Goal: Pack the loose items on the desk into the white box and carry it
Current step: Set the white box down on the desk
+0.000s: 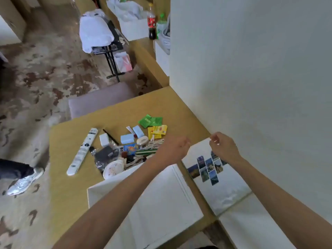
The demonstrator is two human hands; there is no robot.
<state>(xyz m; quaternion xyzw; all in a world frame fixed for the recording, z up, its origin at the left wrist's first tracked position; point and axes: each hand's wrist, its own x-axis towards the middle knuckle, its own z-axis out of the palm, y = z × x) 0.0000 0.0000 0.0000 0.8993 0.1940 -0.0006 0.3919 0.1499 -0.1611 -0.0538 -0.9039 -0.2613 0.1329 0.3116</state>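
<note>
The white box [161, 198] stands open at the near edge of the tan desk [71, 186]. Its lid [231, 187], printed with small photos, leans back toward the wall. My right hand [223, 147] pinches the lid's far corner. Curled, my left hand [175, 147] hovers by the lid's other far corner; its fingertips are hidden. Loose items lie beyond the box: a long white tube [81, 152], green sachets [150, 120], yellow tea bags [158, 131], pale blue packets [127, 138], a black pen [110, 136], a dark foil bag [106, 156], a round white cup [113, 170] and a string bundle [153, 145].
A white wall [251, 69] borders the desk on the right. A grey stool [100, 100] sits behind the desk. Another person's leg and silver shoe [23, 182] are on the carpet at left. A folding rack with white cloth [96, 31] and a cola bottle [151, 22] stand further back.
</note>
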